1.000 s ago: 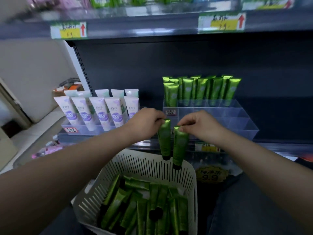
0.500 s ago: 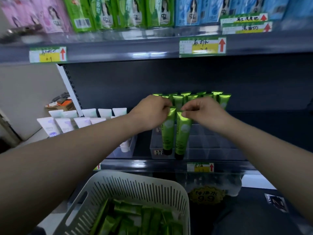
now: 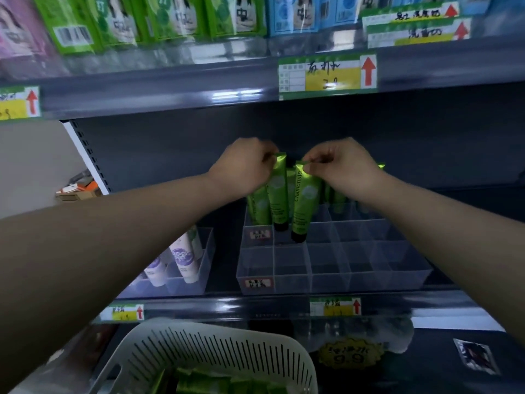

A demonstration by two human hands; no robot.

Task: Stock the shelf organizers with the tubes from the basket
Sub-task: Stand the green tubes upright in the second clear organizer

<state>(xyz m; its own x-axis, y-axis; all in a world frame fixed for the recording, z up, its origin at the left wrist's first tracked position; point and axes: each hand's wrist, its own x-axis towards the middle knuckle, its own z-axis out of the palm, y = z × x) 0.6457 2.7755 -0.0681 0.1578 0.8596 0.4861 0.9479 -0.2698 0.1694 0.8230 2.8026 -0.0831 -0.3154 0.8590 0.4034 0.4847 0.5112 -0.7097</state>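
one head-worn wide-angle view looks forward and slightly down, close to the shelf (image 3: 255, 304); the basket (image 3: 216, 354) sits nearest, the organizer (image 3: 335, 268) farther in.

Dark shelf (image 3: 199, 306) carries a left organizer (image 3: 205, 261) holding white tubes (image 3: 184, 255) and, beside it, a gridded organizer (image 3: 326, 270) with green tubes (image 3: 258, 207) at back

Two green tubes (image 3: 305, 200) upright, caps down, over clear divided organizer (image 3: 326, 268), more perhaps in white basket (image 3: 216, 351)

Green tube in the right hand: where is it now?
Head view, centre: green tube hangs cap-down from the right hand, over the clear organizer, beside the other tube in the left hand.
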